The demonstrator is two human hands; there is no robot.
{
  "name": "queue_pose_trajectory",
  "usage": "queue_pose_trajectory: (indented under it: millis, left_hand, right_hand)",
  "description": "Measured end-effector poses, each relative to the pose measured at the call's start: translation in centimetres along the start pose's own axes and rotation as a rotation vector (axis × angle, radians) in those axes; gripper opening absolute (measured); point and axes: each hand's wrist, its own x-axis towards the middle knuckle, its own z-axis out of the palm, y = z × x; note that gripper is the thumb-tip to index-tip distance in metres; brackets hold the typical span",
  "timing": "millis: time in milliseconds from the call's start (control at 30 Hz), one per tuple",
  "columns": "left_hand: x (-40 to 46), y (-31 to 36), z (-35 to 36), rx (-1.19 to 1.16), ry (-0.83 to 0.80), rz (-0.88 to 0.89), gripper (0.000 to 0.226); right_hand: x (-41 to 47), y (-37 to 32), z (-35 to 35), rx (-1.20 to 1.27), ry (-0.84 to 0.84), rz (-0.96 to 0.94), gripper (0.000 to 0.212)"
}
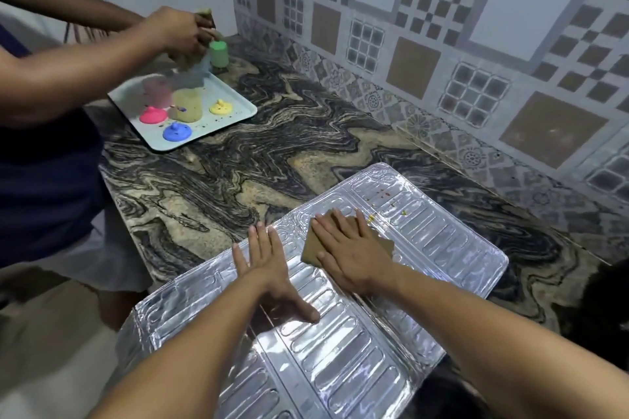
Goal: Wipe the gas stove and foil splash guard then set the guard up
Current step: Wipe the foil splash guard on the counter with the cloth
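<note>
Fig.: foil splash guard point(391, 343) lies flat on the marbled countertop point(238, 160), unfolded, its near end overhanging the counter edge toward 6 o'clock. My left hand point(269, 269) is open, palm down, fingers spread, pinning the guard's middle panel. My right hand point(354, 248) is also flat, pressing a tan cloth point(315, 250) onto the foil at approx. 1 o'clock from the left hand. Coloured crumbs point(388, 202) sit on the foil just beyond the cloth, toward 1 o'clock.

Step in hand, by my reading: wiping the guard; standing it up is not yet done. Gas stove not in view.

Next move likely calls for pushing the cloth outward over the crumbs w/ light pressure, since thin foil dents easily, while the left hand holds the sheet steady.

At 11 o'clock, far side: a second person's hands work over a tray point(238, 102) w/ coloured lids.
</note>
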Motion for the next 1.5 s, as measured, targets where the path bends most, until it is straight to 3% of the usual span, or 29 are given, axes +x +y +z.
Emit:
queue_pose_trajectory:
  millis: [400,733,900,1100,1367,1500]
  left_hand:
    - [0.1,0.2,-0.3,-0.002,-0.042,-0.016,0.172]
    - [0.4,0.1,0.0,-0.019,-0.019,-0.022,0.175]
    - [0.4,0.1,0.1,-0.001,-0.014,-0.003,0.177]
    - [0.9,0.0,0.2,0.053,-0.020,-0.029,0.178]
    - [0.9,0.3,-0.9,0.056,-0.044,-0.049,0.171]
    - [2.3,3.3,-1.3,-0.001,0.197,-0.052,0.156]
  right_hand:
    - [7.6,4.0,-1.4,0.156,-0.052,0.419,0.066]
    - [5.2,10.9,-1.8,0.187,-0.065,0.772,0.066]
    - [3.1,10.1,-1.2,0.190,-0.054,0.937,0.067]
    - [3.4,7.9,-0.9,0.203,-0.078,0.819,0.066]
    - [2.1,11.6,-2.1,0.354,-0.087,0.753,0.057]
    - [2.2,11.6,-1.6,0.332,-0.079,0.759,0.059]
